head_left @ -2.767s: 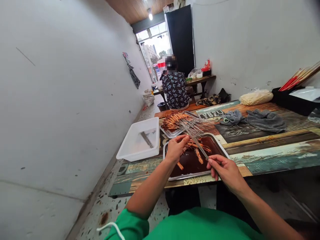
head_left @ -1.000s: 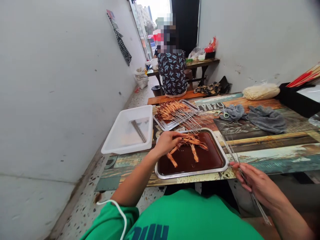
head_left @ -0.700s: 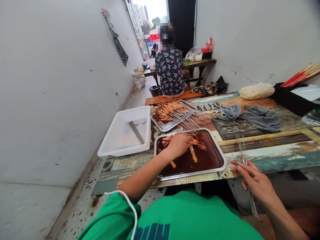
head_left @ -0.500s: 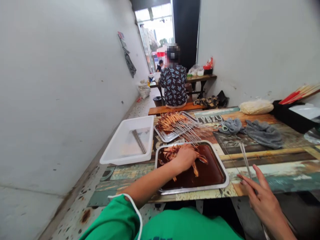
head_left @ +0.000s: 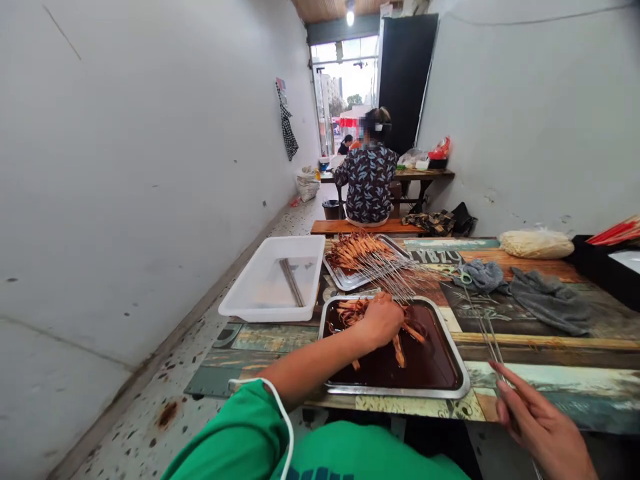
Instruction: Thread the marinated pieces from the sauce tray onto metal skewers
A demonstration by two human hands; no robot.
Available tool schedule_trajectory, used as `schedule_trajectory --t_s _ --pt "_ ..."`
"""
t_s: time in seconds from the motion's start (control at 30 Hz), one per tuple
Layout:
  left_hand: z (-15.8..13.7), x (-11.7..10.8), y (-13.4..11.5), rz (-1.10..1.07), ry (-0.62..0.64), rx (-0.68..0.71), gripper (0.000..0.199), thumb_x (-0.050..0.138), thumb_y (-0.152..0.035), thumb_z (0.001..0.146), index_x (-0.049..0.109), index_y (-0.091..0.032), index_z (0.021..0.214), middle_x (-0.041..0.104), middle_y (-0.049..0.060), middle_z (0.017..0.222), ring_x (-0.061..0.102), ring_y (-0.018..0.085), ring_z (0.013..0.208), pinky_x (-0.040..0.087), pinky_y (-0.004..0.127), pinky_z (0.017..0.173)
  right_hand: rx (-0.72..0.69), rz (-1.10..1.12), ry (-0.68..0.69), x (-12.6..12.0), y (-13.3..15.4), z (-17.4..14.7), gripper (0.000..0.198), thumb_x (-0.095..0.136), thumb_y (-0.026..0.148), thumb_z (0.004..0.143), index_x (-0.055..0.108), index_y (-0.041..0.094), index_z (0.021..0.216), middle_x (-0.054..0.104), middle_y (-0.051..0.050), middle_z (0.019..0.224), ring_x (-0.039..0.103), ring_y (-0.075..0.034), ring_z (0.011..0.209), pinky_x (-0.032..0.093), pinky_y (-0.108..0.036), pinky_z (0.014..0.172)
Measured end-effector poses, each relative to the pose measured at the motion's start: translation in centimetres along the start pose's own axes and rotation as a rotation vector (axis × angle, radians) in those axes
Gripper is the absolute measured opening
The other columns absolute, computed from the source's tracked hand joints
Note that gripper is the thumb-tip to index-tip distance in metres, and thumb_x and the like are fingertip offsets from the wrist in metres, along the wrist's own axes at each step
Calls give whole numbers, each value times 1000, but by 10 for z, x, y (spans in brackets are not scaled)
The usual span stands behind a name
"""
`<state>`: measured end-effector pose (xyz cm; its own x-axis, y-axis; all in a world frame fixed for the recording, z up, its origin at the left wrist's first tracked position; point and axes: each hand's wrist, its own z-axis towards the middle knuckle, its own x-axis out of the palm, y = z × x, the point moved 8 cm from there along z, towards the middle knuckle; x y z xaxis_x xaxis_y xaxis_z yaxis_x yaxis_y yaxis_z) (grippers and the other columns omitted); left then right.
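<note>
1. Two metal trays stand on the table (head_left: 550,390): the near tray (head_left: 453,337) holds dark sauce and a small heap of loose marinated pieces (head_left: 400,343), too tangled to count; the far tray (head_left: 345,280) carries a pile of loaded skewers (head_left: 357,247), their steel ends fanning toward the right.
2. One white plastic tub (head_left: 260,293) sits just left of the trays, overhanging the table's left edge.
3. The left hand (head_left: 383,320) is down in the near tray, fingers curled on the pieces at its far end; whether it grips one I cannot tell.
4. The right hand (head_left: 543,430) hovers at the table's near edge, fingers loosely closed about a few thin bare skewers (head_left: 490,337) that reach out over the tabletop.
5. Two grey cloths (head_left: 547,303) lie beyond, with one bag of noodles (head_left: 535,243) near the wall.
6. One person (head_left: 367,180) sits with their back turned at the next table. Bare floor runs along the left wall; bare tabletop lies right of the near tray.
</note>
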<state>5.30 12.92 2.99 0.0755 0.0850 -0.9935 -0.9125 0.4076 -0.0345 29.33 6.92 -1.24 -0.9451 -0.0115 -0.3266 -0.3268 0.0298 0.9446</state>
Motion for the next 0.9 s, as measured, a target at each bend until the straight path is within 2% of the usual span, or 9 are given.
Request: schedule_trajectory --t_s 0.1,0.17,0.3,0.43,0.5,0.6,0.67,0.73,0.9 --pt "-6 -8 12 -53 33 -112 23 43 -13 78 65 -10 78 64 15 78 57 24 80 39 37 76 -9 -65 69 11 7 -5 54 51 47 79 53 14 122 47 4 49 37 -9 40 31 -20 37" --pt "-8 -18 17 -249 -55 -142 22 45 -19 79 66 -15 82 66 10 79 58 22 82 39 35 78 -62 -96 67 15 13 -8 48 49 44 81 57 14 117 47 4 50 43 -11 47 39 -21 46" --pt "-10 -14 32 -898 -182 -318 17 51 -19 75 65 -16 85 66 3 79 58 15 73 43 28 72 -151 -176 92 26 22 -14 47 42 40 85 52 13 123 50 3 54 48 -11 50 42 -22 53" --pt "-14 23 29 -1684 -127 -595 7 60 -16 71 60 -12 77 64 4 73 60 13 64 48 31 71 -307 -314 137 37 34 -22 44 39 33 88 48 15 128 53 3 56 50 -11 51 44 -21 56" --pt "-15 34 23 -1930 -90 -679 8 63 -14 70 58 -11 76 64 5 73 61 12 64 49 34 73 -388 -379 170 42 39 -26 42 40 31 88 50 18 127 59 2 60 54 -11 54 46 -22 59" --pt "-19 39 23 -2086 -100 -763 8 63 -10 70 56 -11 73 64 5 70 62 13 64 50 35 75 -467 -449 214 46 40 -31 38 42 27 88 52 21 124 70 -5 93 64 -14 81 50 -24 72" --pt "-21 40 24 -2135 -103 -792 5 59 -7 73 56 -10 73 65 5 70 63 13 65 50 34 75 -510 -473 240 47 39 -35 38 43 24 87 53 23 124 64 -5 114 61 -17 99 49 -26 82" --pt "-22 40 24 -2158 -98 -804 6 55 -4 75 56 -9 73 65 6 73 63 13 67 50 32 75 -538 -499 244 45 37 -37 39 44 22 87 51 25 125 60 -4 119 60 -17 103 49 -28 84" --pt "-24 43 28 -2170 -102 -802 10 51 -2 76 57 -10 75 66 8 80 64 12 70 50 32 77 -574 -550 189 37 39 -39 39 44 22 86 51 27 125 64 -2 113 63 -17 97 51 -28 82"
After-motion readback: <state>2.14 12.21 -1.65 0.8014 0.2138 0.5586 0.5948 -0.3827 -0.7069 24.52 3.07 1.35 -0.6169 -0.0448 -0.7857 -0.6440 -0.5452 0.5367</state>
